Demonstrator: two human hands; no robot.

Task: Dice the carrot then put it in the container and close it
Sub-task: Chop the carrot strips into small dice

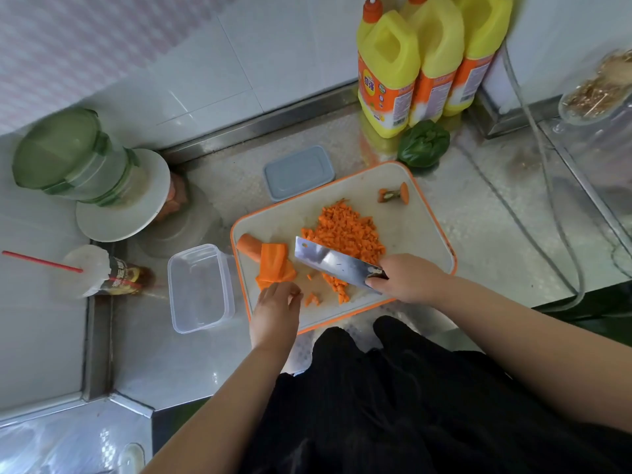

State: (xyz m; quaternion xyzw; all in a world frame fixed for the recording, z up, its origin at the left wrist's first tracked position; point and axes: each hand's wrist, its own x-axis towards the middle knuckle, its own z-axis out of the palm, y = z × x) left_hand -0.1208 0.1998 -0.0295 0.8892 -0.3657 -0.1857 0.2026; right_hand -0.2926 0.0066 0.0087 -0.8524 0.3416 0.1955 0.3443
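I'm mid-dicing: my left hand [277,297] pinches the carrot slices [273,266] on the cutting board [410,220], my right hand [407,278] wraps the cleaver [333,261]. Next, more cuts; container [200,287] waits empty.

One cam only, head-worn, wide-angle w/ bent edges. Looks steeply down and fwd over the person's dark clothing and both forearms onto the steel surface [496,213]. Close range; cutting board [420,230] sits mid-frame, tiled wall along the top. No 2nd view to overlap.
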